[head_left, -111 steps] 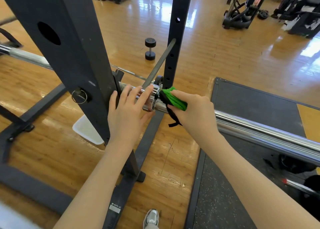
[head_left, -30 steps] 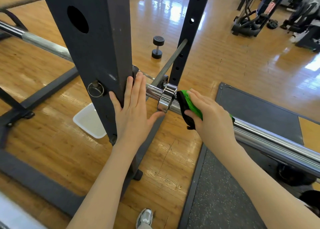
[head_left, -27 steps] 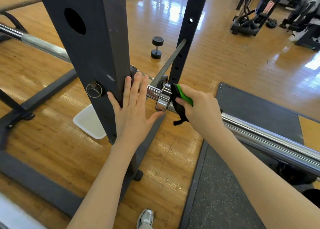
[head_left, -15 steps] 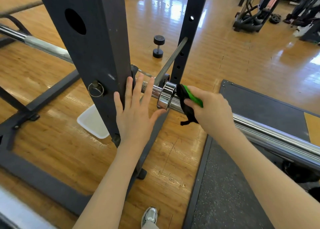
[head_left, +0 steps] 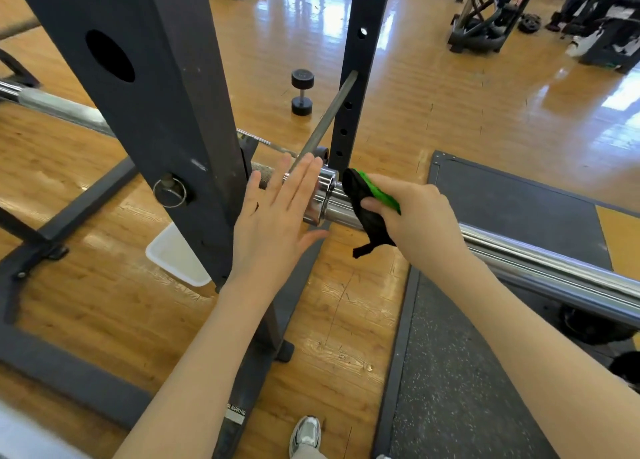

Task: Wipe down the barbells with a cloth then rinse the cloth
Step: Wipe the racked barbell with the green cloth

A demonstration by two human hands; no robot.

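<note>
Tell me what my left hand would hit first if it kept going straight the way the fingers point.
Most likely the barbell: the left hand is open, fingers aimed up and away over its knurled shaft beside the collar. Beyond lies the slanted grey rod. Depth is unclear.

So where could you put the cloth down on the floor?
Bare wood floor lies between the dumbbell and the black mat, itself bare. It's crowded around the rack post, white tub and shoe.
</note>
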